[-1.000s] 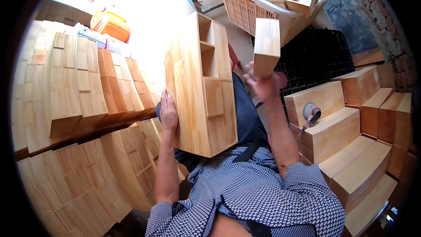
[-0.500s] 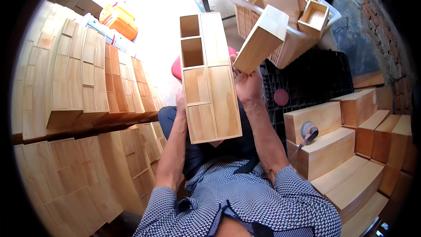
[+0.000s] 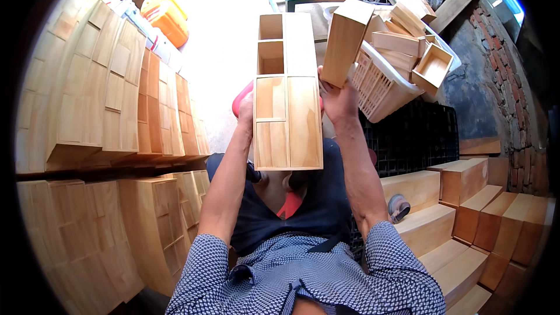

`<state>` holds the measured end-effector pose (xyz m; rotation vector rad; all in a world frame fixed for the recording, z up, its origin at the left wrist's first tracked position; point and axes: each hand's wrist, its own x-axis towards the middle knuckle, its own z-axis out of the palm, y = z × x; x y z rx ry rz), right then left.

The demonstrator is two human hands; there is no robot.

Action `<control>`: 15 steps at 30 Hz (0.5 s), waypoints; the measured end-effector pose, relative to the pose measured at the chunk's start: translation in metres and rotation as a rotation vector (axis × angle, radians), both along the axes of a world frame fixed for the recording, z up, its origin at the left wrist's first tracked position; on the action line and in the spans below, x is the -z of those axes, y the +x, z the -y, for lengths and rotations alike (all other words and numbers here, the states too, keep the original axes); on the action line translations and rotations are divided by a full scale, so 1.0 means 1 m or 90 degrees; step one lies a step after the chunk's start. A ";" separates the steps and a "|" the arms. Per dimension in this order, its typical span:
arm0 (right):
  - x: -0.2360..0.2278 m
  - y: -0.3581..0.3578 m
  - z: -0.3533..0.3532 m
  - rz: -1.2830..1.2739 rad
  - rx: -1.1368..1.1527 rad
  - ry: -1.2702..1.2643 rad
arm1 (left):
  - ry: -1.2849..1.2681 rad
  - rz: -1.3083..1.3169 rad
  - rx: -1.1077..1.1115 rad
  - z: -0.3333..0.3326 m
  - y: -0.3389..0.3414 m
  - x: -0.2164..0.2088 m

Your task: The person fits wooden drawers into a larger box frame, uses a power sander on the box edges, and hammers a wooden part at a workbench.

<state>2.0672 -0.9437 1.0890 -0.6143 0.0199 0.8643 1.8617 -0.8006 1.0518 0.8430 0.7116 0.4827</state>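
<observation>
A long light-wood drawer cabinet (image 3: 303, 119) is held up lengthwise in front of my lap. Two open compartments (image 3: 270, 57) show at the far end of its left column; wooden fronts fill its other sections. My left hand (image 3: 247, 107) grips the cabinet's left side, its fingers mostly hidden behind the wood. My right hand (image 3: 340, 102) is closed on the near end of a long wooden drawer (image 3: 344, 46), which points away from me beside the cabinet's right side. Whether that hand also bears on the cabinet I cannot tell.
Stacked cabinets (image 3: 81, 93) line the left. At far right, a white plastic basket (image 3: 379, 84) holds loose drawers, by a black pallet (image 3: 417, 140). A sander (image 3: 399, 207) rests on wooden boxes (image 3: 429, 230) at my right. A red stool (image 3: 241, 98) shows behind the cabinet.
The cabinet appears further from my body and straighter. The drawer in my right hand has swung more upright. The whole view has shifted, showing more of my legs.
</observation>
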 end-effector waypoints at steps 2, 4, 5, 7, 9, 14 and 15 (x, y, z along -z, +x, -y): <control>-0.038 -0.015 0.013 0.056 -0.027 -0.111 | 0.082 -0.014 -0.074 -0.019 -0.024 0.012; -0.072 -0.014 0.033 0.135 -0.033 -0.154 | 0.197 -0.056 -0.148 -0.030 -0.037 0.009; -0.077 -0.007 0.048 0.210 -0.036 -0.203 | 0.234 -0.092 -0.161 -0.027 -0.038 -0.016; -0.087 -0.004 0.057 0.282 -0.051 -0.231 | 0.190 0.052 -0.139 -0.019 -0.051 -0.077; -0.131 -0.025 0.047 0.580 -0.187 -0.408 | 0.180 0.121 -0.081 -0.006 -0.065 -0.136; -0.119 -0.034 0.066 0.999 -0.133 -0.422 | 0.309 -0.099 0.008 0.028 -0.048 -0.159; -0.129 -0.036 0.072 0.932 -0.182 -0.349 | 0.255 -0.079 -0.025 0.031 -0.056 -0.154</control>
